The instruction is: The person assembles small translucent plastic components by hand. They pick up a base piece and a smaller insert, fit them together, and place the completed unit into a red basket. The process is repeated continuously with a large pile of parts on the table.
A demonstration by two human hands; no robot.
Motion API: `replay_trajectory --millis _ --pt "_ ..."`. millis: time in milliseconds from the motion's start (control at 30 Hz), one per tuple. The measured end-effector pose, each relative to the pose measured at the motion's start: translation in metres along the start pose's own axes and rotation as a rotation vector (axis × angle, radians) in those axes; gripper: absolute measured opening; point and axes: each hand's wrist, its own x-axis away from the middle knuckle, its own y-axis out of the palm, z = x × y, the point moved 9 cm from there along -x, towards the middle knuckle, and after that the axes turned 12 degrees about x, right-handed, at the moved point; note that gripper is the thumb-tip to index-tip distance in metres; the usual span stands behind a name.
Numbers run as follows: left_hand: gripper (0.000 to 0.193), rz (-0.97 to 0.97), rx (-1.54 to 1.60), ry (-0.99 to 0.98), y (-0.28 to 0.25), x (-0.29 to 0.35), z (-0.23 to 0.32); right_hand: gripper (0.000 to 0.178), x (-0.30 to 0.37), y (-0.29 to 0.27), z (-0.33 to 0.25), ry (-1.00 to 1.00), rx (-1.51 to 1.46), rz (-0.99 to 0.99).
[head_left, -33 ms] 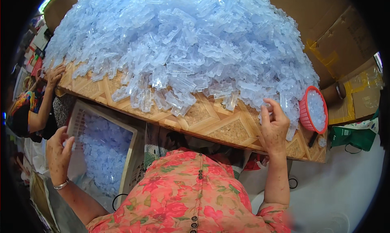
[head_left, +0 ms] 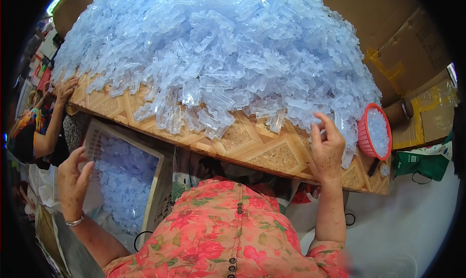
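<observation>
A large heap of clear, bluish plastic pieces [head_left: 218, 55] covers most of the wood-patterned table [head_left: 262, 152]. My right hand [head_left: 328, 152] is raised over the table's front edge, beside the heap's lower right side. Its fingers are curved, with a gap between thumb and forefinger, and I see nothing held. On the left, my left hand [head_left: 73, 183] hovers by the side of a pale plastic crate [head_left: 154, 181]. That hand is empty, thumb and fingers apart. More of the same clear pieces [head_left: 124, 176] fill the crate, which stands below the table's edge.
A red plastic basket [head_left: 361, 132] of clear pieces stands at the table's right end, with a small black object [head_left: 374, 167] close by. Cardboard boxes [head_left: 407, 45] rise behind it. A green bag [head_left: 422, 165] lies right. Another person's hand [head_left: 65, 89] touches the table's left end.
My left hand has shifted slightly to the right, near the crate. My right hand has barely moved, and the heap looks the same.
</observation>
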Motion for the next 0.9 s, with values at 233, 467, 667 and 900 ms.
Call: replay_trajectory --millis 233,467,667,900 --pt "0.046 -0.667 0.691 0.38 0.157 -0.022 0.2 0.026 -0.033 0.025 -0.006 -0.148 0.301 0.008" --pt "0.047 -1.023 1.232 0.234 0.298 -0.028 0.295 0.022 -0.016 0.006 -0.006 -0.136 0.14 0.133" --pt "0.053 -1.138 1.623 -0.184 0.356 -0.016 0.309 0.028 0.03 -0.004 -0.013 -0.17 0.013 0.26" --pt "0.05 -1.235 1.806 -0.229 0.371 -0.002 0.312 0.028 0.05 0.001 -0.044 -0.24 0.09 0.247"
